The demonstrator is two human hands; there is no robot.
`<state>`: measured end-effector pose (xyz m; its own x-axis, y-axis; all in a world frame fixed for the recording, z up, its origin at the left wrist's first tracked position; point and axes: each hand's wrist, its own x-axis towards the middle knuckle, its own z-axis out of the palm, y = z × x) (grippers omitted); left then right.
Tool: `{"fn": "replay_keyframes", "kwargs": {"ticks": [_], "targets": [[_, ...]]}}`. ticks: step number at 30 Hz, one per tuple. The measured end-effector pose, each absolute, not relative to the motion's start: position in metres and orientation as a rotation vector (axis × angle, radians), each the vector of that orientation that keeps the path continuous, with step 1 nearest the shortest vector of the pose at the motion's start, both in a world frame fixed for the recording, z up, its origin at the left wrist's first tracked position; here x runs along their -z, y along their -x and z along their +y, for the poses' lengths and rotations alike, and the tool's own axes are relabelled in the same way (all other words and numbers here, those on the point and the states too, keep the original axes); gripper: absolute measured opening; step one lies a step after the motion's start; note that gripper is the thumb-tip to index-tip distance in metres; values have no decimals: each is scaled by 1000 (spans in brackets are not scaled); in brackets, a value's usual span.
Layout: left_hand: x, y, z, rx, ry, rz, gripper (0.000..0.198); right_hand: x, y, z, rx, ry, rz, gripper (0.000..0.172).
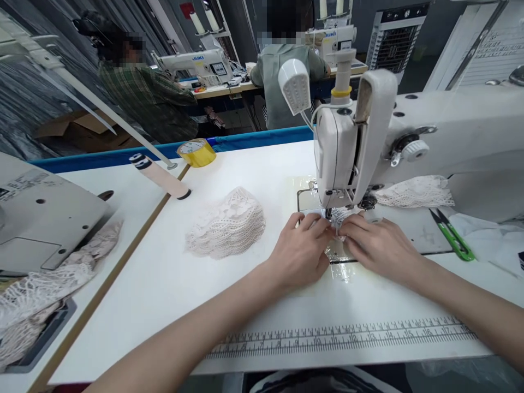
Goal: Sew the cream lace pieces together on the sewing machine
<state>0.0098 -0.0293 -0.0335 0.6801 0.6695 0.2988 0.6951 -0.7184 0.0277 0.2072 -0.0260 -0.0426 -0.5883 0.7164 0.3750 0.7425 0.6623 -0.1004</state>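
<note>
A small piece of white lace (pixel 339 215) lies under the needle of the white sewing machine (pixel 333 158), mostly covered by fingers. My left hand (pixel 303 245) is at the left of the needle, its fingers bent and closed on the lace edge. From the right, my right hand (pixel 372 243) pinches the same lace close to the presser foot. The two sets of fingertips nearly meet. Left of the hands, a folded pile of pale lace (pixel 231 226) rests on the white table (pixel 164 305). More lace (pixel 417 192) lies behind the needle, under the machine arm.
Green thread snips (pixel 456 237) lie at the right by white fabric (pixel 491 245). A thread cone (pixel 161 177) and yellow tape roll (pixel 197 153) sit at the back left. A printed ruler (pixel 327 341) runs along the front edge. Two people work at machines beyond.
</note>
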Motion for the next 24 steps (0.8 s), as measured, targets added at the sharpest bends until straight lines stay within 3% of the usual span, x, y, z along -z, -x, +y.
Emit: {"fn": "replay_keyframes", "kwargs": {"ticks": [5,10,14,24], "targets": [[37,-14,-12,650,2815,-1256,17,48,-206,-22,111,1176,-2391,29],[33,-14,-6,727,2905,-1416,17,50,-206,-22,94,1216,-2407,36],[29,-10,-3,773,2984,-1531,19,53,-207,-20,109,1168,-2330,24],[29,-9,-1,695,3016,-1444,14,51,-206,-20,145,1111,-2247,30]]}}
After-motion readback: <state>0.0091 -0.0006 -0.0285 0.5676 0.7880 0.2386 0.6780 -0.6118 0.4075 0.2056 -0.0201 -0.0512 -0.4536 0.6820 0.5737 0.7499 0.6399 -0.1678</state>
